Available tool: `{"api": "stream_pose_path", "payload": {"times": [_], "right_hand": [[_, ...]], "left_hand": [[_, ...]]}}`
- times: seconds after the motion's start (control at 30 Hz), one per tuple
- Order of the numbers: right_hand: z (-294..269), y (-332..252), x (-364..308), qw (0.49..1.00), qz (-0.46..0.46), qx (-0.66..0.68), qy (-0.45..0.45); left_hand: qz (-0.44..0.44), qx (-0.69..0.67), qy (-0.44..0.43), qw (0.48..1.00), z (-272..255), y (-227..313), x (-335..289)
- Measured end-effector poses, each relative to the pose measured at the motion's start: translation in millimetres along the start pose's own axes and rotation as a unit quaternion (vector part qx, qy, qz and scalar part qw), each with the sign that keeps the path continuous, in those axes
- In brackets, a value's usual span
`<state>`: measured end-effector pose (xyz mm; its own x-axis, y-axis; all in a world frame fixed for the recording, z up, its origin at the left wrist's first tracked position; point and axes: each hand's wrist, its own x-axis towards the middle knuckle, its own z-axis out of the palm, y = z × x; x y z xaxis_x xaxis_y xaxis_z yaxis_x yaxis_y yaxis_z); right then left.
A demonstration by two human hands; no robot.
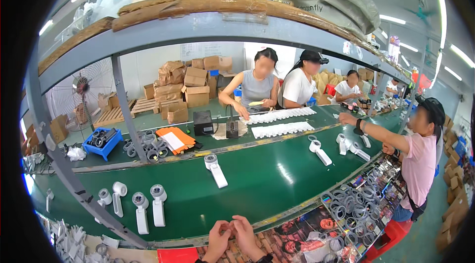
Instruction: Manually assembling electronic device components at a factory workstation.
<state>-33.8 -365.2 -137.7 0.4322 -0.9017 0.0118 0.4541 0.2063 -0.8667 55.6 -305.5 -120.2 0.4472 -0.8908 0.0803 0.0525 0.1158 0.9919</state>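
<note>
Before me runs a glossy green conveyor belt (267,179). My left hand (218,240) and right hand (245,239) are raised at its near edge, fingertips close together. Grey plastic rings (350,206) lie off to their right; farther ahead, on the belt, lies a white plastic round-headed device (216,174). Both hands are half curled; whether they pinch something small, I cannot tell.

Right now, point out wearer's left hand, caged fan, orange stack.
Wearer's left hand (218,237): head view, back of hand.
Caged fan (81,85): head view, hub.
Orange stack (186,138): head view, top, beside white sheet (173,142).
</note>
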Motion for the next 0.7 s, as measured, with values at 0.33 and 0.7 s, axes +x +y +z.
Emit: {"api": "stream_pose_path", "payload": {"times": [0.33,0.7], "right_hand": [[4.8,-3.1,-13.1,0.984,-0.115,-0.133,0.027],[4.7,-6.2,-18.6,0.997,-0.053,-0.062,-0.001]], "left_hand": [[0.089,0.101,-0.011,0.991,-1.6,-5.2,-9.3],[0.062,0.054,-0.042,0.996,-4.8,-4.3,-9.8]]}}
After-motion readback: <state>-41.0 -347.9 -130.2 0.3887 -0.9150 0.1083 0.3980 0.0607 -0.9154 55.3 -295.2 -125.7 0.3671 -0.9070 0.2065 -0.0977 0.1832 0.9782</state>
